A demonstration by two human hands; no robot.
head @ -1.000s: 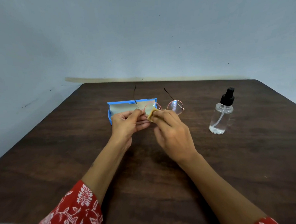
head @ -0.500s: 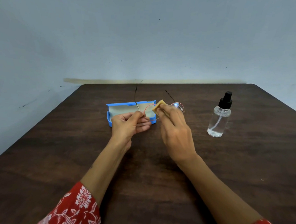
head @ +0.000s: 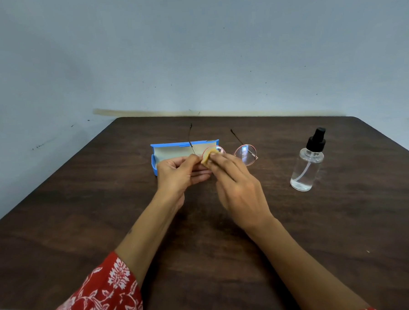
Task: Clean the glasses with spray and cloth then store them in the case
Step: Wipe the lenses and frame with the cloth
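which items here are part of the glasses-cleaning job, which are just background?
In the job: glasses, yellow cloth, spray bottle, open blue case, left hand, right hand.
Background: wooden table, wall.

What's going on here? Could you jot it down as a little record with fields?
activity: wiping one lens of the glasses
left hand: pinches the frame by that lens
right hand: pinches a small yellow cloth against the lens
case: blue, open, lying behind the hands
spray bottle: upright, apart from the hands, on the person's right
surface: dark wooden table
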